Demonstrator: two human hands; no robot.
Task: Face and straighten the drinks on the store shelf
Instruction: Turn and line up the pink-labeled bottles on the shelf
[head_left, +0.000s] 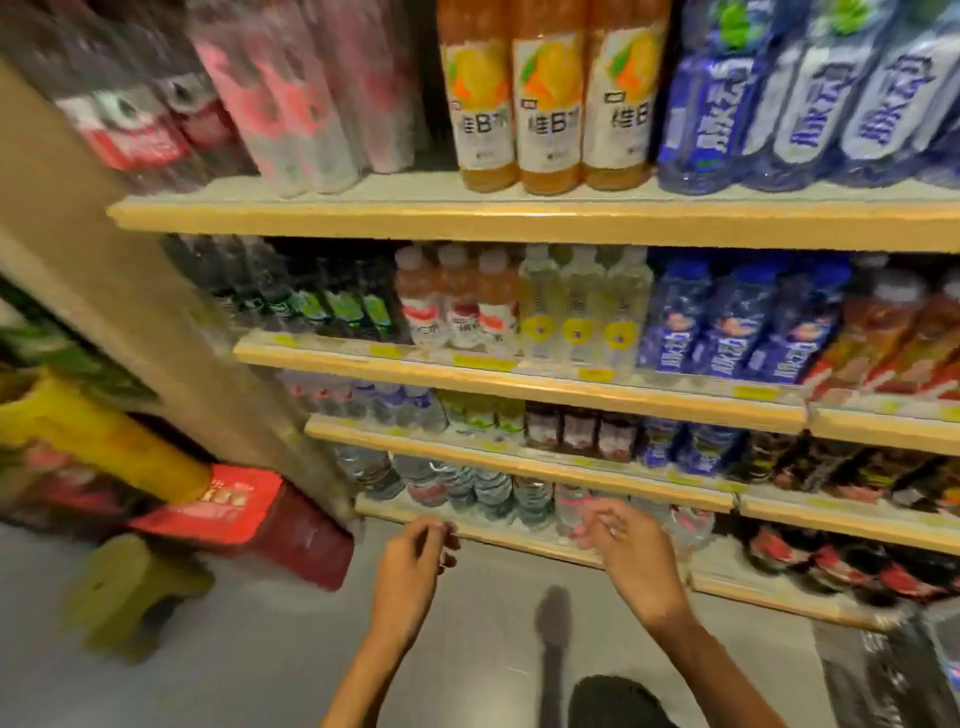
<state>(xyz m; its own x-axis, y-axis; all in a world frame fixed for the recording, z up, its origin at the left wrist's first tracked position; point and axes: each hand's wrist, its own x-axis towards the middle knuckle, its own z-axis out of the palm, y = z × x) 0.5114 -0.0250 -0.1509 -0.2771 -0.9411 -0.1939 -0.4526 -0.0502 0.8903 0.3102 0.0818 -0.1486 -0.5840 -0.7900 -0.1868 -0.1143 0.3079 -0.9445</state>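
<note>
The person's two arms are stretched down toward the lowest shelf (519, 541), where a row of clear bottles (488, 491) stands close to the front edge. The left hand (415, 551) hangs just in front of that edge with its fingers loosely curled and a little apart, gripping nothing. The right hand (626, 543) is a bit further in, right by a pink-labelled bottle (569, 506). Its fingers are also bent and relaxed and seem to hold nothing, though blur makes it impossible to tell whether a fingertip touches the bottle. With both hands low and free like this, the person is probably about to take hold of a bottle here and turn its label forward or pull it into line. The shelves above look orderly. The orange bottles (545, 104) on the top shelf and the blue bottles (727, 322) on the one below it stand upright in tight rows with labels facing out, so the bottom row seems to be the part in hand. A red crate (249, 514) and a green stool (135, 587) sit on the floor (260, 649) to the left, well apart from the hands.
</note>
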